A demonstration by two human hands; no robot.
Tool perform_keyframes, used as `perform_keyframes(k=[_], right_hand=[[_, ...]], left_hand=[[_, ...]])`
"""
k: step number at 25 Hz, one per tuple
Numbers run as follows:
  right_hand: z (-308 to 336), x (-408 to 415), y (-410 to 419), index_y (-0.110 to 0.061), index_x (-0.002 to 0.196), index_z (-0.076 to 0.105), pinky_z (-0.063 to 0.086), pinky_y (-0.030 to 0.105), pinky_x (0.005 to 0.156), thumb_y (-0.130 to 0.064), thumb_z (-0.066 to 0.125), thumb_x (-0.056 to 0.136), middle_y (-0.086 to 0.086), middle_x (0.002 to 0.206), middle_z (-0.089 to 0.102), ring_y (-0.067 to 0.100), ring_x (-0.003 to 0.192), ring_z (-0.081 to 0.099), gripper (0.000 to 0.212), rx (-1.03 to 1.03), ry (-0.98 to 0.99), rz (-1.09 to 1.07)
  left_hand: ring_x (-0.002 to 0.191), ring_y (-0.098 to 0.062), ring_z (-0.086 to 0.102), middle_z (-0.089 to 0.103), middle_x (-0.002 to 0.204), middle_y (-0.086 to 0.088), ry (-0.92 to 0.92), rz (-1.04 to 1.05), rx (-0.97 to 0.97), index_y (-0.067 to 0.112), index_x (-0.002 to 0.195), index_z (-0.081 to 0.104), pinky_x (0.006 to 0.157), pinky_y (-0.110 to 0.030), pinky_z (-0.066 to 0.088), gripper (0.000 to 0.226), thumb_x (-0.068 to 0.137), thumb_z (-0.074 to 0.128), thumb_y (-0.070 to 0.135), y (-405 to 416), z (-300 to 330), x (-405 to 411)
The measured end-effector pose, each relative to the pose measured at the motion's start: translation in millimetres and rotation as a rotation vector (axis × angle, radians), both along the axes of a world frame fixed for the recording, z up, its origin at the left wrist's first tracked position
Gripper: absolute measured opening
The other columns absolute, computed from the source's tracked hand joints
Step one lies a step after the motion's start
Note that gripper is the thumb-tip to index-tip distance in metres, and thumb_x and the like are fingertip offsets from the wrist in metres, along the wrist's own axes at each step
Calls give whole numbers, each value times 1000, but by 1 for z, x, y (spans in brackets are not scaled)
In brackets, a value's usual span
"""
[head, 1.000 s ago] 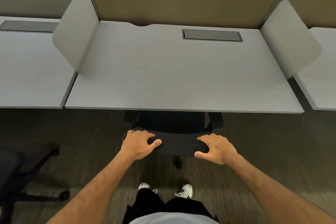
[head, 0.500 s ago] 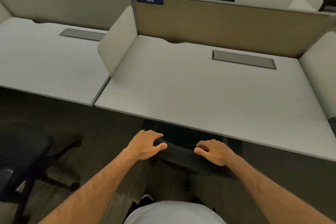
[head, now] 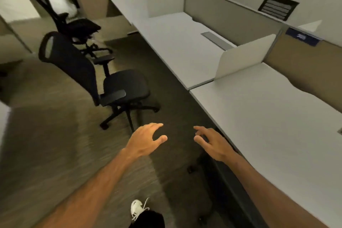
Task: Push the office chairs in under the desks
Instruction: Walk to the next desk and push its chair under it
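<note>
A black mesh-back office chair (head: 111, 83) stands out in the aisle, pulled away from the middle desk (head: 183, 48) and facing it. A second black chair (head: 74, 24) stands farther back, also out from its desk (head: 129, 3). My left hand (head: 146, 139) and my right hand (head: 212, 142) hover in the air over the carpet, fingers spread, holding nothing. The near desk (head: 277, 116) runs along my right; a dark chair part (head: 222, 177) shows beneath its edge, under my right arm.
Tan partition walls with blue number plates (head: 301, 38) back the desks, and white dividers (head: 244, 57) separate them. Another chair back (head: 277, 6) shows behind the partition. Carpeted aisle (head: 55, 144) spreads to the left. My white shoe (head: 137, 208) is at the bottom.
Both hands have come off the chair back they gripped. The view has swung left, bringing the aisle and two pulled-out chairs into sight.
</note>
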State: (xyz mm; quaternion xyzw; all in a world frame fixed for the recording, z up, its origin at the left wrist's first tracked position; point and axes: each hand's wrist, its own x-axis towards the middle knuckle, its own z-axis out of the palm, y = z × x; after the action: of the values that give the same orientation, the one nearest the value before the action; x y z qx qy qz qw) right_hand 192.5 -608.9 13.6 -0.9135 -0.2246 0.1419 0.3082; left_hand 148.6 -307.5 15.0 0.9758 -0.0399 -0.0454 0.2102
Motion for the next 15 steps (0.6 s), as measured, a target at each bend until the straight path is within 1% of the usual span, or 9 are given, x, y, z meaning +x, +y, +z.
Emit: perform_keyframes(k=[1,3,7,9,12,13,15], right_hand=[[8,3,26,-35,145,46,45,34,100,-76,30,92,-16,125,60,4,119,49,69,15,-17,52],[23,6,81,-37,148,42,43,32,102,-76,31,93,-17,129,57,2,127,44,68,62,-59,137],[54,3,200,-36,150,38,41,35,106,-73,30,97,-15,142,51,2,139,34,66,127,-154,316],[73,-1,261,-34,152,37,39,35,109,-75,28,95,-12,146,49,3,141,32,70,156,-193,379],[100,-12,353,-30,153,37,40,34,109,-78,26,93,-10,147,49,4,141,31,77,212,-250,457],[107,-16,382,-30,153,36,40,33,109,-79,26,93,-10,147,49,4,141,31,78,231,-265,483],[116,-23,437,-30,154,35,36,24,106,-81,25,91,-10,148,47,6,142,30,82,260,-293,528]], left_hand=[[139,-15,42,46,153,5,-5,63,3,29,150,43,112,-38,35,66,96,48,66,22,8,-14],[141,-17,40,46,154,2,-27,163,13,27,151,42,113,-40,34,67,96,49,65,67,24,-38],[141,-16,39,46,154,2,-137,304,38,25,152,41,113,-38,32,69,96,49,64,162,59,-78],[142,-16,38,45,155,2,-180,354,60,26,153,39,113,-36,30,70,96,49,65,213,77,-97],[145,-15,33,39,158,3,-217,436,88,28,155,33,115,-36,26,74,95,47,68,293,102,-125],[145,-15,32,37,159,3,-231,461,94,29,156,31,116,-37,24,75,94,46,69,318,109,-134],[147,-16,30,35,161,2,-266,502,96,30,157,29,116,-38,23,77,94,44,71,364,117,-152]])
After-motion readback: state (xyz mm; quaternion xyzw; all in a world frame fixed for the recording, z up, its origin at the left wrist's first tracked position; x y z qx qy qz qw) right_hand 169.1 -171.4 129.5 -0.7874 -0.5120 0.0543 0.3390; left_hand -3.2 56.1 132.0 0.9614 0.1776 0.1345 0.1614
